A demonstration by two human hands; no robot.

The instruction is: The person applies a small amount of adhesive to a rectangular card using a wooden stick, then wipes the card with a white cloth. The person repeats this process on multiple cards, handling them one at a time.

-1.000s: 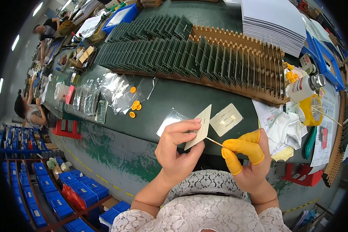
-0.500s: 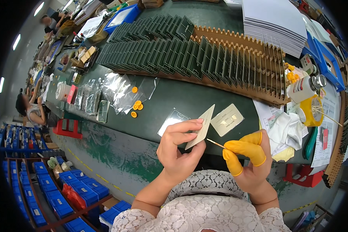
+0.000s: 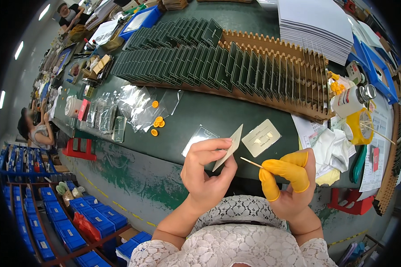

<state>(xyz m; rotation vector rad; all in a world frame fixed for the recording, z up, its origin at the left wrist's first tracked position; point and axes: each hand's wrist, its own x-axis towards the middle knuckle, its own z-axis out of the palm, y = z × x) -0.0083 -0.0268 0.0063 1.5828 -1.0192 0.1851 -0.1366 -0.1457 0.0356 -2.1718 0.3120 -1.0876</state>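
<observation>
My left hand (image 3: pixel 205 171) pinches a thin cream card (image 3: pixel 230 150) by its edges and holds it tilted, nearly edge-on. Yellow finger cots cover the thumb and some fingers of my right hand (image 3: pixel 289 182), which is closed on a thin wooden stick (image 3: pixel 251 162). The stick's tip points at the card but stands a little apart from it. Beyond my hands a second cream card (image 3: pixel 262 138) lies flat on the green table. A clear-edged pale card (image 3: pixel 199 139) lies partly behind my left hand.
Slotted brown racks (image 3: pixel 272 44) with many upright dark green cards (image 3: pixel 173 62) span the table's back. Orange finger cots (image 3: pixel 158 121) lie beside clear plastic bags (image 3: pixel 140 104). At right are a white bottle (image 3: pixel 348 101), yellow tape roll (image 3: pixel 354 127) and white cloth (image 3: pixel 329 151). Other people sit far left.
My right hand has drawn slightly right with the stick, widening the gap to the card. The card in my left hand has tilted a little more edge-on.
</observation>
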